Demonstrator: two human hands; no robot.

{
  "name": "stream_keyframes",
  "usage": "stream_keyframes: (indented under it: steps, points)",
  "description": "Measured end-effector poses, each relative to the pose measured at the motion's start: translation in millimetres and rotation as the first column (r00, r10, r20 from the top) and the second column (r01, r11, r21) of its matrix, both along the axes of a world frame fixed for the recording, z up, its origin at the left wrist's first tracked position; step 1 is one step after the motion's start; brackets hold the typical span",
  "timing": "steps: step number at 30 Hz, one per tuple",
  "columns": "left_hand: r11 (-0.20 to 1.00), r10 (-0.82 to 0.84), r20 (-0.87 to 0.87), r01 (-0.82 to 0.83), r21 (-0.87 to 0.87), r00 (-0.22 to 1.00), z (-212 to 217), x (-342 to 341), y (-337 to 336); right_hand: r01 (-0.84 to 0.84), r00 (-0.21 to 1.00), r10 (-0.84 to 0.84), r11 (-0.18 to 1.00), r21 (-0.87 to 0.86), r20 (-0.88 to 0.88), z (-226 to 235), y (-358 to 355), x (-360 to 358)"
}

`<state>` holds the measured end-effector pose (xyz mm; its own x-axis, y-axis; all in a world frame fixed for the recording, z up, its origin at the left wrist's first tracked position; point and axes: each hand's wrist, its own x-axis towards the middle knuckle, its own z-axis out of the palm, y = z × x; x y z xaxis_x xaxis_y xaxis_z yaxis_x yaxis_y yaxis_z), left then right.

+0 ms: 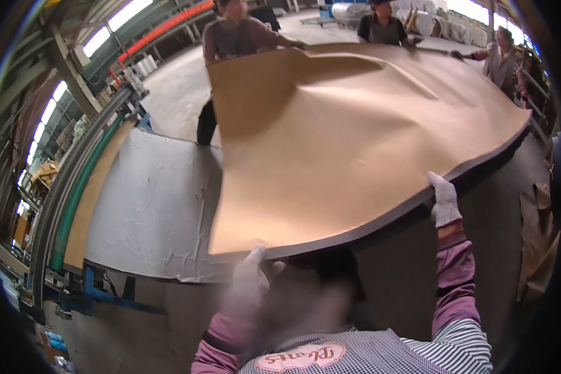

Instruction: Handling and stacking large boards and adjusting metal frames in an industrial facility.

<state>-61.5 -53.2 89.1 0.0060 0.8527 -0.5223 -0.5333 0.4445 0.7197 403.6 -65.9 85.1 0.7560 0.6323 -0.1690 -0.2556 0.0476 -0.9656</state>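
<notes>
A large, flexible sheet with a brown paper-like top face and a thick dark grey edge hangs in the air in front of me. Its top bulges in soft folds. In a white knit glove, my left hand is closed on its near left corner, thumb on top, somewhat blurred. My right hand, gloved the same way, grips the near edge farther right, with the thumb on the brown face and the other fingers beneath, partly hidden. Three people hold the far side: one at far left, one at far middle, one at far right.
Left of the sheet stands a machine table with a wrinkled pale grey covering, a brown strip and a green roller. Its blue frame juts out below. Brown crumpled sheeting lies at the right. Wrapped rolls stand far back.
</notes>
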Motion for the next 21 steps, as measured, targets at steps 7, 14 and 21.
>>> stream_keyframes:
  steps: [7, 14, 21]
  points:
    - [0.977, -0.205, 0.135, 0.211, -0.032, 0.969, -36.5, 28.5, 15.6, 0.216, 0.971, -0.213, 0.976, -0.021, 0.105, -79.5, 2.4, 222.8]
    - [0.959, -0.269, 0.016, 0.269, -0.089, 0.963, -86.9, 38.8, 51.0, 0.118, 0.937, 0.018, 0.923, -0.365, 0.348, -61.5, 3.0, 218.9]
    - [0.951, -0.286, -0.193, 0.303, 0.066, 0.939, -196.4, 56.0, 70.9, 0.690, 0.207, 0.546, 0.507, -0.516, 0.812, 31.3, -0.8, 137.4]
